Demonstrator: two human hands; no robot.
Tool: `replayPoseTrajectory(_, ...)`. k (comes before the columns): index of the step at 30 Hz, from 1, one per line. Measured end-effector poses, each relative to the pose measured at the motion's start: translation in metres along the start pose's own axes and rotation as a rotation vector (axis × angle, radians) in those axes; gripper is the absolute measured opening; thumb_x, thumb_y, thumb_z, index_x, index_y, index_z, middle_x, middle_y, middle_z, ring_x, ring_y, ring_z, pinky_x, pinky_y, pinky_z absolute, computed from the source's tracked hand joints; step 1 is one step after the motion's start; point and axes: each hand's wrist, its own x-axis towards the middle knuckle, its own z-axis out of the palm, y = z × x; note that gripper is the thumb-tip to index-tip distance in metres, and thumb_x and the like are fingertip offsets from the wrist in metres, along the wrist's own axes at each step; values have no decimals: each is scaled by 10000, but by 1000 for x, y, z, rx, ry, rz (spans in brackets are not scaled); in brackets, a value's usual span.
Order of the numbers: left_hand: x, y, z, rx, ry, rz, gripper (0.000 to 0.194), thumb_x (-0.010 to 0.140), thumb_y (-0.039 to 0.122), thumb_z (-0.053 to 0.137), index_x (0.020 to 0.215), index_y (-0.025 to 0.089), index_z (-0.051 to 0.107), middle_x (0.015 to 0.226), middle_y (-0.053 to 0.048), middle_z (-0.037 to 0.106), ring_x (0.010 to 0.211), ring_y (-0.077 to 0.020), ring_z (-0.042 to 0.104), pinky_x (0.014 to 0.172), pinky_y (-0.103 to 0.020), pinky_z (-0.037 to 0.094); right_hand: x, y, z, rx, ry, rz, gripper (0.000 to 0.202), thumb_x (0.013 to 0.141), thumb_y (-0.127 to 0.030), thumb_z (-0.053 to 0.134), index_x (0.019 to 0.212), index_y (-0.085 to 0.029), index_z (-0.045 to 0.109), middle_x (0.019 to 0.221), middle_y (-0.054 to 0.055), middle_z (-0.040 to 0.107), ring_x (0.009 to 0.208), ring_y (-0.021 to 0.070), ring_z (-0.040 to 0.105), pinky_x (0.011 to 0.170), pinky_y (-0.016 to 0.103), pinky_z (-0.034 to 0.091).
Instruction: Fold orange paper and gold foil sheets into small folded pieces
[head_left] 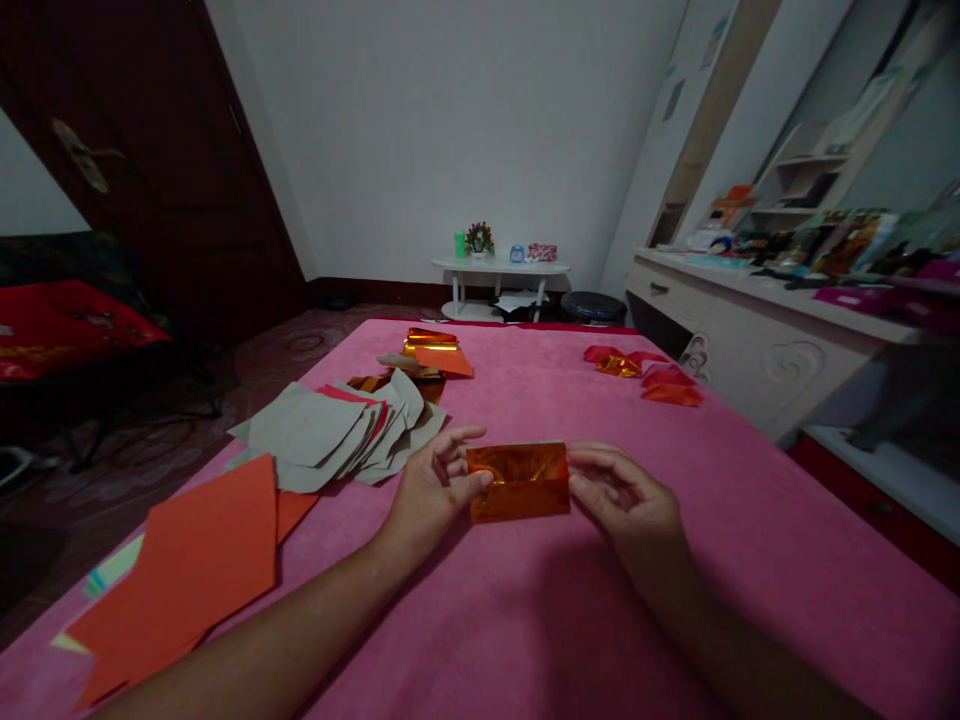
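Observation:
A shiny orange-gold sheet of foil paper (521,484), folded into a rectangle, is held over the pink cloth. My left hand (442,480) grips its left end, thumb lying on the front face and fingers behind. At the right edge my right hand (626,490) pinches the paper between thumb and fingertips. Left of my hands lies a loose fan of grey paper sheets (307,430) with some red ones among them. Larger orange sheets (217,550) lie nearer to me, beside my left forearm.
Gold foil pieces (431,342) lie behind the grey stack. Folded red and gold pieces (619,366) rest at the cloth's far right. A white dresser (750,330) stands along the right side, a low white table (502,266) by the back wall, and a dark red door (142,150) at left.

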Motion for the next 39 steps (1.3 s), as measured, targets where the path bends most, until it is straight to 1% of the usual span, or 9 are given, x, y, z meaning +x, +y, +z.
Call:
replayPoseTrajectory(3,-1,1,0,20,-7,2,474,634,137,757,1067,152,564,835,-44,687,779,-172,661,689,-282,527,1,1,0,-53,19,-69,114,732,-290,702,791,-194,692,1090,93,598,972,221,596,760,304,526)
replayPoseTrajectory(5,-1,1,0,30,-11,6,466,636,142,757,1062,154,569,836,-43,687,773,-171,661,684,-282,529,1,1,0,-51,34,-62,132,706,-279,723,799,-194,685,1053,85,605,897,197,611,734,292,528)
replayPoseTrajectory(9,-2,1,1,11,-1,14,464,617,153,769,1042,153,582,815,-39,688,740,-167,664,667,-278,530,2,0,2,-4,88,74,286,640,-296,769,861,-172,638,702,16,607,612,134,573,571,250,501)
replayPoseTrajectory(11,-2,1,2,2,10,17,467,604,155,776,1031,148,588,799,-39,690,730,-170,666,661,-276,530,2,0,2,-4,86,116,289,621,-315,780,820,-162,636,621,0,586,568,128,551,536,242,481)
replayPoseTrajectory(20,-2,2,2,0,3,-1,458,617,146,768,1034,143,581,804,-43,695,739,-173,670,668,-281,537,0,-2,3,-66,52,115,161,640,-285,759,687,-187,641,638,-2,608,586,132,542,562,249,443)
replayPoseTrajectory(25,-2,-1,0,12,-27,18,443,619,146,771,1026,153,597,825,-34,686,748,-170,669,676,-280,537,-1,-4,4,-86,-3,37,165,663,-274,734,613,-187,604,678,14,604,639,148,554,588,255,441)
replayPoseTrajectory(30,-2,0,1,7,-27,16,443,612,147,775,1021,152,603,821,-35,684,736,-165,666,665,-272,536,-1,-2,5,-7,29,109,200,671,-313,730,696,-184,578,580,-31,527,507,101,472,469,214,370)
replayPoseTrajectory(34,-3,2,2,8,-27,8,450,618,150,770,1033,147,597,824,-45,692,741,-171,667,667,-278,536,1,1,3,28,97,94,265,649,-310,752,795,-182,572,609,-46,512,516,90,463,476,203,358)
replayPoseTrajectory(39,-2,0,1,7,-39,12,442,641,137,756,1045,148,578,843,-45,691,758,-171,670,681,-282,535,0,-5,3,-40,31,121,206,662,-311,736,739,-173,604,603,-30,518,520,95,449,483,219,347)
